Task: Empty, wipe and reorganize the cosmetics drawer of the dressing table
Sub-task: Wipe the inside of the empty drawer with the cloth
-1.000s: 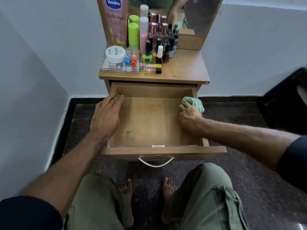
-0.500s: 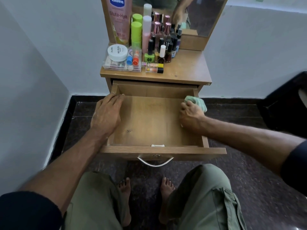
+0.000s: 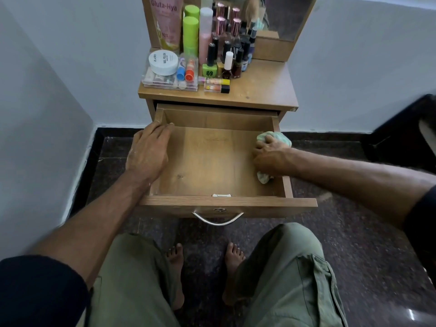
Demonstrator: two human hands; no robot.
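The wooden drawer [image 3: 212, 161] is pulled out of the dressing table [image 3: 259, 90] and holds nothing loose. My left hand [image 3: 148, 152] rests flat over the drawer's left wall, fingers straight. My right hand [image 3: 271, 158] grips a crumpled pale green cloth [image 3: 280, 138] against the inside of the drawer's right wall; a bit of cloth pokes out below the hand. On the tabletop stand the cosmetics: a pink lotion tube [image 3: 166, 22], green bottles [image 3: 190, 29], several nail polish bottles [image 3: 226, 62], a white jar [image 3: 163, 62] on a clear organiser [image 3: 169, 82], and lip gloss tubes [image 3: 215, 84].
White walls close in on the left and behind the table. A mirror [image 3: 283, 15] stands at the table's back. A dark object [image 3: 405, 138] sits on the floor at the right. My knees and bare feet are right in front of the drawer handle [image 3: 218, 219].
My right hand with the cloth has shifted slightly along the drawer's right wall, and more cloth shows under it. The left hand has stayed in place.
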